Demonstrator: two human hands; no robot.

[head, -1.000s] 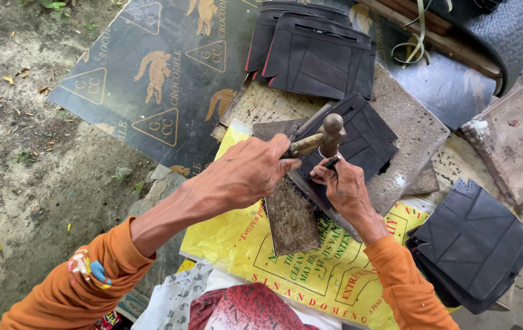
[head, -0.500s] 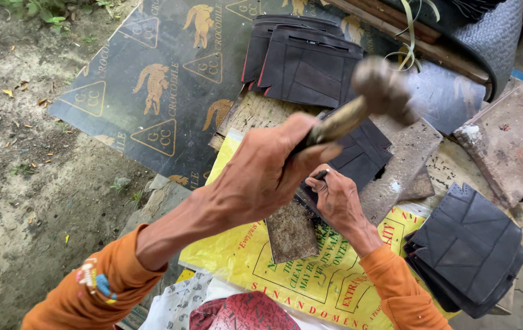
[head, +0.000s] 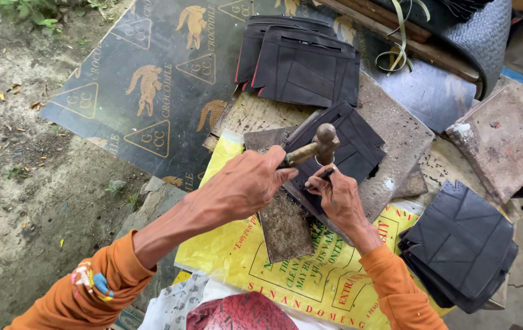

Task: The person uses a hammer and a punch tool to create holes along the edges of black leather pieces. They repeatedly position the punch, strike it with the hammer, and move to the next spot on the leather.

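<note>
The left hand [head: 246, 183] is closed around the wooden handle of a hammer [head: 318, 145], its head resting on a punch [head: 327, 173] pinched upright in the right hand [head: 337, 197]. The punch stands on a black patch [head: 341, 146] lying on a stone slab [head: 396, 137], far of a yellow sack [head: 243, 244].

I see the flat piece [head: 341, 143] lying on the stone slab [head: 396, 131]; one stack [head: 304, 58] sits behind it, another stack [head: 460, 247] right, the printed sack [head: 237, 250] underneath in front.
</note>
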